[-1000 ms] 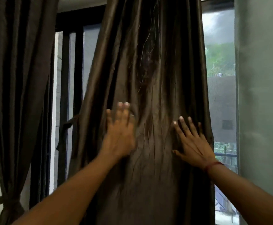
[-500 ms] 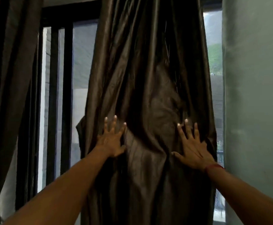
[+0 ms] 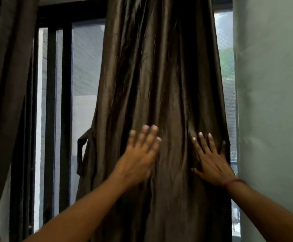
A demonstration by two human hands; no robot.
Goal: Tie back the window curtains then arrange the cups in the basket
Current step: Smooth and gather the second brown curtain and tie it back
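A dark brown satin curtain hangs loose in front of the window, filling the middle of the view. My left hand lies flat against its folds near the centre, fingers straight and pointing up. My right hand presses flat on the curtain's right edge with fingers spread; a red thread is on its wrist. A fabric tie-back loop dangles from the curtain's left edge. A second brown curtain hangs at the far left. No cups or basket are in view.
Black window frame bars stand between the two curtains, with a grey building outside. A pale green wall rises close on the right, just beside the curtain edge.
My left hand has slid right and up across the curtain toward its centre. My right hand stays pressed at the right edge. The fabric is bunched narrower than a second ago.
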